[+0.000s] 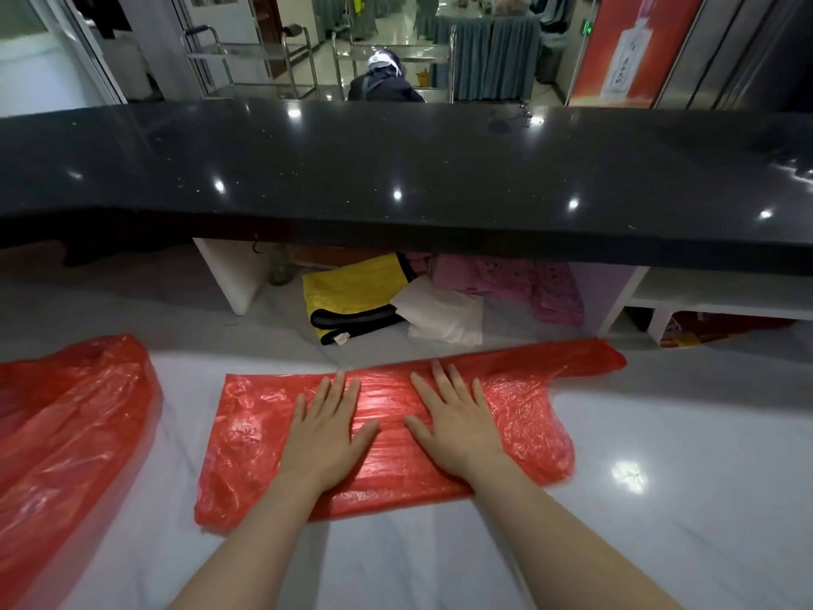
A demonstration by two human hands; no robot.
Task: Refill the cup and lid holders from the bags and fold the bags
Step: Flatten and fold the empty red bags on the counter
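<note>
A red plastic bag (250, 442) lies flattened on the white counter (660, 499) in front of me, its handles stretching off to the right. My left hand (327, 429) presses flat on the bag's middle with straight fingers. Just to the right, my right hand (453, 420) lies flat on the same bag, fingers spread. A second red plastic bag (66, 424) sits crumpled and loose at the left edge of the counter. No cups, lids or holders are in view.
A raised black stone ledge (396, 169) runs across behind the white counter. Under it lie a yellow bag (352, 288), a white bag (440, 314) and pink bags (541, 284). Beyond the ledge a person (385, 81) crouches near metal trolleys.
</note>
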